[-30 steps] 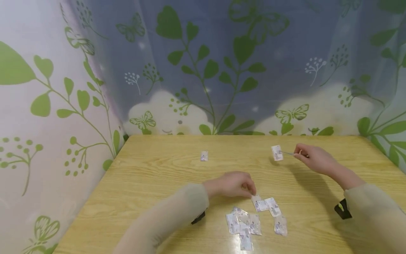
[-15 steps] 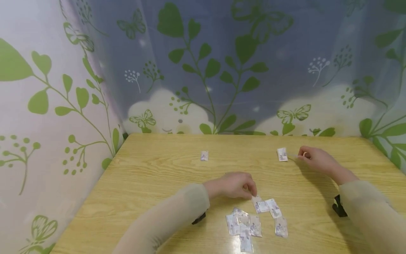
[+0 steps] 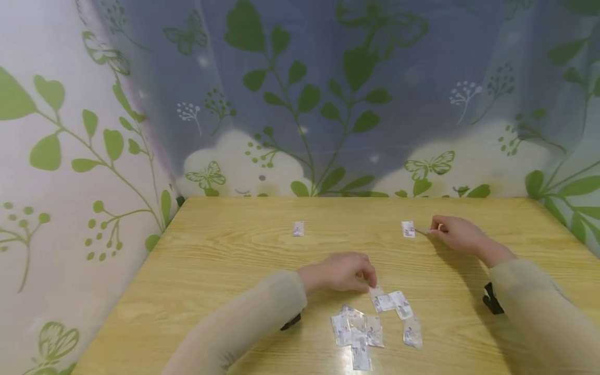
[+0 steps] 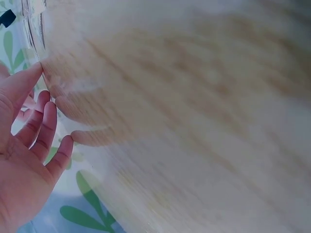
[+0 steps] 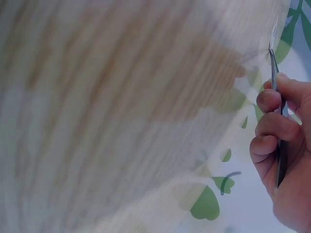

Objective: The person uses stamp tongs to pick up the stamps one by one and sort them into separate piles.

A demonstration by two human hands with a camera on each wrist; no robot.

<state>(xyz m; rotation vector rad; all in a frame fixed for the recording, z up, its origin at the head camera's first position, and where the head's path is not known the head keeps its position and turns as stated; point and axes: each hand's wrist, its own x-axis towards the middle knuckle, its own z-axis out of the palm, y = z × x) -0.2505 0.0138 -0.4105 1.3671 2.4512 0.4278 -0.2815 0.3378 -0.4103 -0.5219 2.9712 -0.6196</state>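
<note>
My right hand (image 3: 457,234) grips a pair of metal tweezers (image 5: 277,116) at the back right of the table. Their tips meet the right edge of a small clear packet with a printed face (image 3: 408,229), which lies close over the wood. My left hand (image 3: 339,272) rests on the table near the middle, its thumb and fingertips touching down at the upper corner of another packet (image 3: 376,296). The left wrist view shows these fingers (image 4: 46,136) loosely bent, with fingertips against the tabletop. Several overlapping packets (image 3: 361,357) lie in front of that hand.
A single packet (image 3: 298,228) lies at the back middle of the wooden table (image 3: 225,250). Another packet (image 3: 412,332) lies to the right of the overlapping group. Patterned curtains (image 3: 281,104) stand behind the table and along its left side.
The packet at the tweezers has come down from a slight tilt above the table to lie flat near the wood. My left hand has stayed in place.
</note>
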